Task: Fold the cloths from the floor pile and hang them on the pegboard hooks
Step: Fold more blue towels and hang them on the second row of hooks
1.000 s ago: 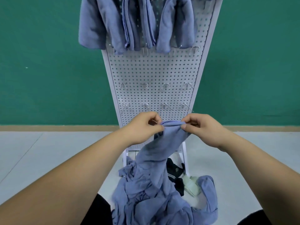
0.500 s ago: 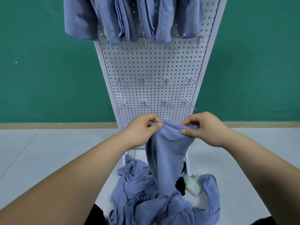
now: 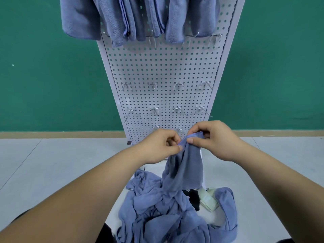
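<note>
A blue-grey cloth (image 3: 184, 171) hangs from both my hands in front of the white pegboard (image 3: 163, 67). My left hand (image 3: 160, 146) pinches its top edge on the left; my right hand (image 3: 215, 139) pinches the same edge close beside it. The cloth's lower end reaches down to the floor pile of blue-grey cloths (image 3: 157, 213). Several folded blue-grey cloths (image 3: 138, 16) hang from the top hooks of the pegboard. Bare metal hooks (image 3: 178, 85) sit in rows lower on the board.
A green wall (image 3: 43, 67) with a tan baseboard stands behind the pegboard. The floor is pale grey tile (image 3: 52, 163). A black item (image 3: 193, 199) and a pale green strap (image 3: 208, 200) lie by the pile at the board's foot.
My hands have drawn closer together on the cloth's top edge and shifted slightly right. The cloth has been lifted further out of the pile.
</note>
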A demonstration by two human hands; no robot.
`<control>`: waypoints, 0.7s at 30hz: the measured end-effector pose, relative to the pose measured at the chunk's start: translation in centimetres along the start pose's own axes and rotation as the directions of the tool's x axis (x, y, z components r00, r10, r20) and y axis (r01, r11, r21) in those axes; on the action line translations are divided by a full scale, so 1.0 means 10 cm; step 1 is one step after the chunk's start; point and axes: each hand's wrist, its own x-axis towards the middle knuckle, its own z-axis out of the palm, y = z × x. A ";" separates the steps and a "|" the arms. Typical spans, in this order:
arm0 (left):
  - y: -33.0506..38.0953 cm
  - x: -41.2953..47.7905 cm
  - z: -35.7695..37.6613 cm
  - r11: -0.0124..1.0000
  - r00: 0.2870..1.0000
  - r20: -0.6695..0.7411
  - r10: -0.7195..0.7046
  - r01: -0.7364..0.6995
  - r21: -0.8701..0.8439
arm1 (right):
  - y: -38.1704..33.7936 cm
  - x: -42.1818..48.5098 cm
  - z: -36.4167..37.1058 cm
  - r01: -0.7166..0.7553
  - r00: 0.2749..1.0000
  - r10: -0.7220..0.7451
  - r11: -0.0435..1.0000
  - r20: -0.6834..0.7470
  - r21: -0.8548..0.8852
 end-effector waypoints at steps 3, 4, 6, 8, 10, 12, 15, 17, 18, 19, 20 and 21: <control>-0.10 -0.02 -0.01 0.994 0.996 0.078 -0.038 0.030 0.101 | 0.05 0.00 -0.11 -0.043 0.997 0.048 0.996 -0.060 0.079; -0.14 -0.03 -0.03 0.986 0.994 0.095 -0.053 0.037 0.160 | 0.09 0.00 -0.17 -0.064 0.993 0.073 0.994 -0.095 0.090; -0.22 -0.06 -0.09 0.947 0.989 0.122 -0.086 0.044 0.317 | 0.21 -0.02 -0.29 -0.116 0.976 0.129 0.990 -0.177 0.084; -0.30 -0.10 -0.18 0.903 0.982 0.140 -0.130 0.059 0.426 | 0.39 -0.04 -0.43 -0.192 0.945 0.193 0.981 -0.265 0.027; -0.42 -0.13 -0.27 0.885 0.973 0.141 -0.184 0.102 0.454 | 0.56 -0.10 -0.58 -0.285 0.910 0.246 0.956 -0.335 -0.072; -0.51 -0.15 -0.34 0.879 0.967 0.121 -0.224 0.147 0.453 | 0.69 -0.17 -0.69 -0.376 0.884 0.301 0.912 -0.358 -0.164; -0.53 -0.16 -0.35 0.921 0.977 0.066 -0.204 0.168 0.352 | 0.70 -0.25 -0.73 -0.396 0.896 0.344 0.904 -0.280 -0.158; -0.45 -0.15 -0.29 0.949 0.990 0.028 -0.136 0.122 0.291 | 0.60 -0.26 -0.66 -0.330 0.935 0.307 0.937 -0.177 -0.117; -0.39 -0.13 -0.25 0.959 0.995 0.014 -0.094 0.087 0.270 | 0.53 -0.25 -0.60 -0.283 0.955 0.268 0.952 -0.129 -0.118; -0.32 -0.12 -0.20 0.967 0.998 0.003 -0.055 0.053 0.250 | 0.45 -0.23 -0.53 -0.230 0.972 0.221 0.965 -0.081 -0.127; -0.25 -0.11 -0.15 0.974 1.000 -0.003 -0.023 0.023 0.225 | 0.36 -0.21 -0.44 -0.177 0.984 0.174 0.974 -0.032 -0.142; -0.17 -0.09 -0.10 0.981 1.000 -0.003 0.004 -0.003 0.193 | 0.29 -0.19 -0.34 -0.129 0.991 0.132 0.981 0.015 -0.147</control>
